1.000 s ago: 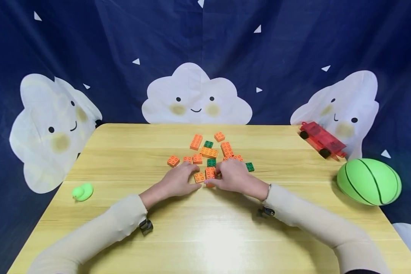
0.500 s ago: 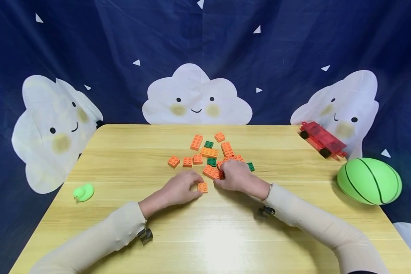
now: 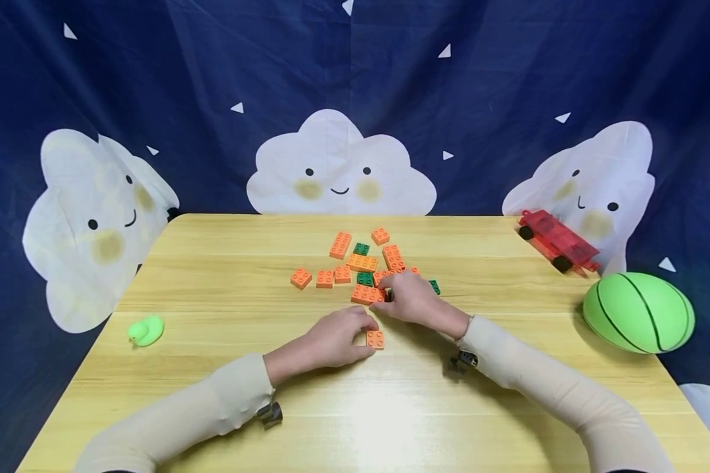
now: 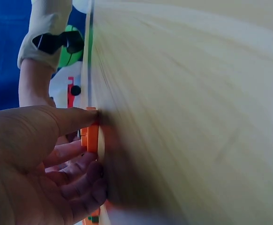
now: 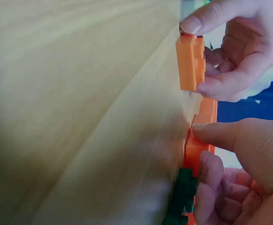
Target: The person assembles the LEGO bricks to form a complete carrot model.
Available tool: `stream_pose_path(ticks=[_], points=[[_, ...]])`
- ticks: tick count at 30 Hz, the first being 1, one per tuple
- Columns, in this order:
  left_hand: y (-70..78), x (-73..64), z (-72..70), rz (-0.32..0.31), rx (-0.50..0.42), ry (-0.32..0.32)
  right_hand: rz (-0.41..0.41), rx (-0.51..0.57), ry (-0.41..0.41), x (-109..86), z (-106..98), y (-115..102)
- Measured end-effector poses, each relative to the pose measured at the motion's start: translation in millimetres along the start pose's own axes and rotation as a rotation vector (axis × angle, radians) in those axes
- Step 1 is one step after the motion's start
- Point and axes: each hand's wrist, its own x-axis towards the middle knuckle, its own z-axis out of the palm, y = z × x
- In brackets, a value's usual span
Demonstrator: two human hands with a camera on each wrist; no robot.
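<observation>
My left hand pinches a small orange building brick between thumb and fingers, close over the table in front of the other bricks. In the right wrist view this brick stands on edge between the left thumb and fingertips. My right hand holds the right end of a long orange brick, the thumb at its near side and curled fingers beyond. A dark green brick lies close by those fingers. Part of the bricks under the right hand is hidden.
Several loose orange bricks and green bricks lie behind the hands on the wooden table. A green toy duck sits at left. On the right are a red toy wagon and a green ball.
My left hand has drawn the small orange brick out of the group, toward me and to the right. The long orange brick has turned beside my right hand, which has moved only slightly.
</observation>
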Motion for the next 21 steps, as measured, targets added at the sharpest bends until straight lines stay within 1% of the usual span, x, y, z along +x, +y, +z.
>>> stream_pose_path(ticks=[3,6,10,12,17,21], points=[[3.3,4.2,2.4,0.012,0.005,-0.005,-0.012,0.045,0.01,1.2,-2.7,2.9],[5.0,5.8,2.7,0.007,0.01,-0.004,-0.019,0.068,0.034,1.2,-8.5,3.9],[6.0,3.6,1.1,0.007,0.016,0.003,-0.049,0.066,0.089,-2.2,-18.7,4.8],[5.1,1.6,0.1,0.007,0.011,0.001,-0.07,0.086,0.106,-4.6,-25.2,6.8],[-4.3,-5.3,-4.3,-0.009,-0.022,-0.025,-0.124,0.17,0.103,-12.7,-42.2,11.5],[-15.7,-13.2,-11.0,-0.042,-0.048,-0.033,-0.17,0.177,0.104,-23.1,-49.3,11.9]])
